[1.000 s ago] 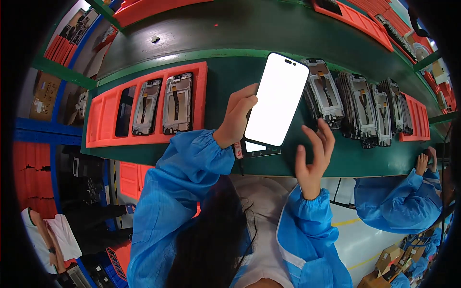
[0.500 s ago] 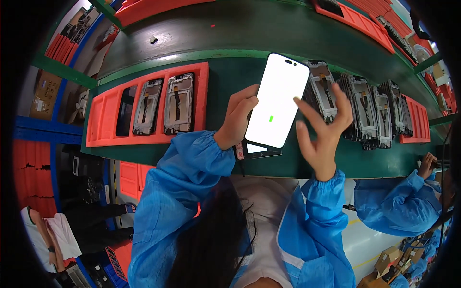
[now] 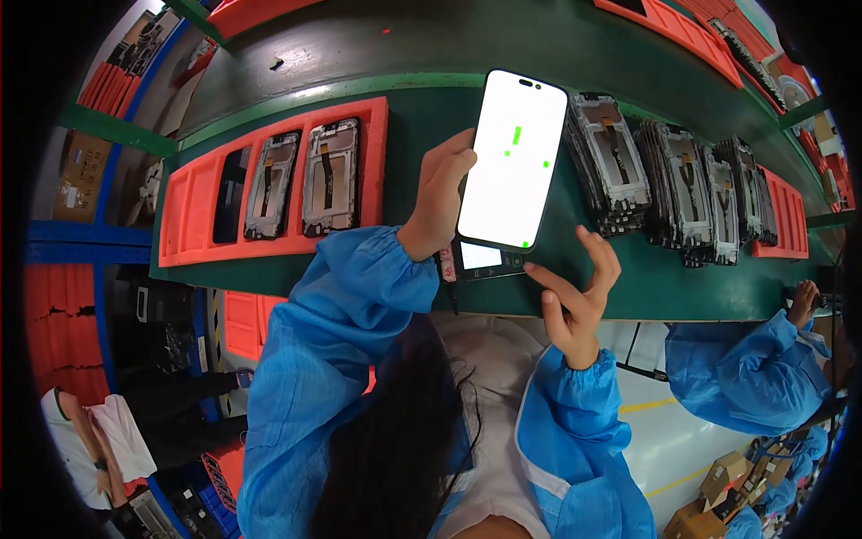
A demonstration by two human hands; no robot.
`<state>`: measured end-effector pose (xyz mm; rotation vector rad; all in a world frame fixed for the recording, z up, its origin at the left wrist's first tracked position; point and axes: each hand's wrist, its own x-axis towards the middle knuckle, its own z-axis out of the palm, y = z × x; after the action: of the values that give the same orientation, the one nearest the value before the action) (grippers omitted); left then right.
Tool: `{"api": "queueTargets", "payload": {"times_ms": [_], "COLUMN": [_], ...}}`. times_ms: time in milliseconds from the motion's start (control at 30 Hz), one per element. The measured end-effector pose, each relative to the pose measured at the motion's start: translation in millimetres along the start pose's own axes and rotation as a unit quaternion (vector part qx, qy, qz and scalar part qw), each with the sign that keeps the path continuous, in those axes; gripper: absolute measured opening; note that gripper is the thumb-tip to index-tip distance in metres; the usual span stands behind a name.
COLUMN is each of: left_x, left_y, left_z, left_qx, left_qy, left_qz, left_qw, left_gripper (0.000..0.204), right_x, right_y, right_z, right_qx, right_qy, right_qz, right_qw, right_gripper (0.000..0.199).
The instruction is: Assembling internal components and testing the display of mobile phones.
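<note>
A phone screen (image 3: 514, 180), lit white with several small green blocks, is upright in my left hand (image 3: 442, 193), which grips its left edge. On the bench below it lies a small dark device (image 3: 485, 260) with a lit display, partly hidden by the phone screen. My right hand (image 3: 577, 292) has its fingers apart and holds nothing. Its index fingertip is at the lower right of the phone screen, beside the right end of the small device; whether it touches either I cannot tell.
At left, a red foam tray (image 3: 193, 207) holds several phone screen assemblies (image 3: 331, 175). To the right stand stacks of similar assemblies (image 3: 611, 153), with another red tray (image 3: 783, 211) beyond. A raised dark shelf (image 3: 404, 49) runs behind. A co-worker's blue sleeve (image 3: 750, 377) is at far right.
My right hand has moved down and left from beside the screen's middle to its lower corner. More green blocks show on the white screen, including one near its bottom.
</note>
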<state>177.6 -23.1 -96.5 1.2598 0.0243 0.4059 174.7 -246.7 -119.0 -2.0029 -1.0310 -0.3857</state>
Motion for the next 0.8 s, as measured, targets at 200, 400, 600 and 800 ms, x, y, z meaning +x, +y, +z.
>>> {"api": "queueTargets", "payload": {"times_ms": [200, 400, 600, 800], "left_x": [-0.7, 0.5, -2.3, 12.7], "left_y": [0.0, -0.8, -7.9, 9.2], "left_z": [-2.9, 2.9, 1.4, -28.6], "left_qx": [-0.003, -0.094, -0.125, -0.088], "left_qy": [-0.006, 0.010, 0.007, -0.230], "left_qz": [-0.005, -0.051, -0.183, -0.090], "left_qw": [1.000, 0.994, 0.975, 0.965], "left_gripper": [0.037, 0.035, 0.034, 0.021], "right_x": [4.4, 24.6, 90.4, 96.2], "right_y": [-0.5, -0.7, 3.2, 21.3], "right_z": [1.6, -1.7, -7.7, 1.3], "right_qx": [-0.044, -0.038, -0.127, 0.027], "right_qy": [-0.053, 0.017, -0.001, -0.047], "right_qz": [0.000, 0.045, -0.037, 0.028], "right_qw": [0.998, 0.998, 0.991, 0.998], "right_gripper": [0.022, 0.029, 0.042, 0.019]}}
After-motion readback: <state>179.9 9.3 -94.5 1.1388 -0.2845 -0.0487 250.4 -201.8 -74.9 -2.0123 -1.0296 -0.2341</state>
